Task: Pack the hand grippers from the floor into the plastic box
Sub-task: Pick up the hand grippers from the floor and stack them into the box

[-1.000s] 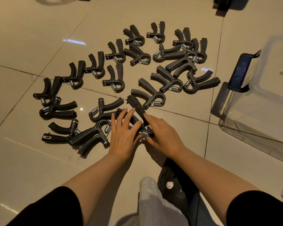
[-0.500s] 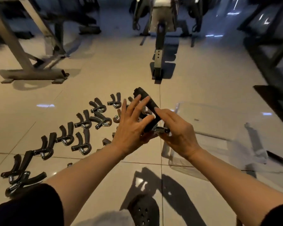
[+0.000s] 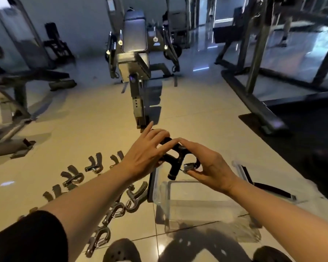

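Holding hand gripper (image 3: 175, 156) (both hands) over plastic box (image 3: 201, 203).

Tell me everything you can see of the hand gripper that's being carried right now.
The hand gripper is black, apparently plastic, with two handle arms, a short stub end pointing down, and a shiny metal coil spring at its right. It is off the floor, over the near-left part of the clear plastic box, not yet inside. The left hand holds its handle end; the right hand pinches it at the spring end. Fingers hide part of it.
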`<state>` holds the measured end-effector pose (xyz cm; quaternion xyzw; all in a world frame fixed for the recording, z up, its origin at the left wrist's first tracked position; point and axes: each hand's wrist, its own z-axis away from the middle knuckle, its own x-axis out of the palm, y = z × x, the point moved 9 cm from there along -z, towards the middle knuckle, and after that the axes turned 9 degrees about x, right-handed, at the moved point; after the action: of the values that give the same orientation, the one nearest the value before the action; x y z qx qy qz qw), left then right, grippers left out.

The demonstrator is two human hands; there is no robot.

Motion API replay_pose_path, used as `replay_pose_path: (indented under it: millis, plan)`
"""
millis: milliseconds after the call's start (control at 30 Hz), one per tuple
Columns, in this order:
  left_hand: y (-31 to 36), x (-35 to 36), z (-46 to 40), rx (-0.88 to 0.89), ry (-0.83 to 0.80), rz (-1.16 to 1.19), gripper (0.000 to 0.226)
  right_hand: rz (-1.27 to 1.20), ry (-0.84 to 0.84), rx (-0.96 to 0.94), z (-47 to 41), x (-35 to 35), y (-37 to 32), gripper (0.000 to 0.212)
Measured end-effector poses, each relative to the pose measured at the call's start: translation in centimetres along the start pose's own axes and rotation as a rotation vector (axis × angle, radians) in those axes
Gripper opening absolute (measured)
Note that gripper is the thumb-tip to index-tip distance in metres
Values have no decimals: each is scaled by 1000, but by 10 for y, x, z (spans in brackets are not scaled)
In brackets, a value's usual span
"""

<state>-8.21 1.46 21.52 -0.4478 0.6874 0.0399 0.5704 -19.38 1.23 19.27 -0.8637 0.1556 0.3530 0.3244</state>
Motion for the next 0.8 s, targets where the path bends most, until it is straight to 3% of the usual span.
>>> replay_pose_path:
  millis: [167,333,500,667,800]
  plan:
    - [18,54,-13,-103,-28,89,76,191,-72,100,15,16,60,85]
    - [41,115,-28,-280,-194,238,67,291,-134,303,37,27,123,78]
    - [50,163,-30,-503,-248,346,62,137,-186,552,45,45,169,67]
    - [43,186,-44,-608,-211,385,66,-3,-86,602,24,46,182,58]
    - [37,200,-53,-605,-203,392,86,32,-57,602,7,46,188,63]
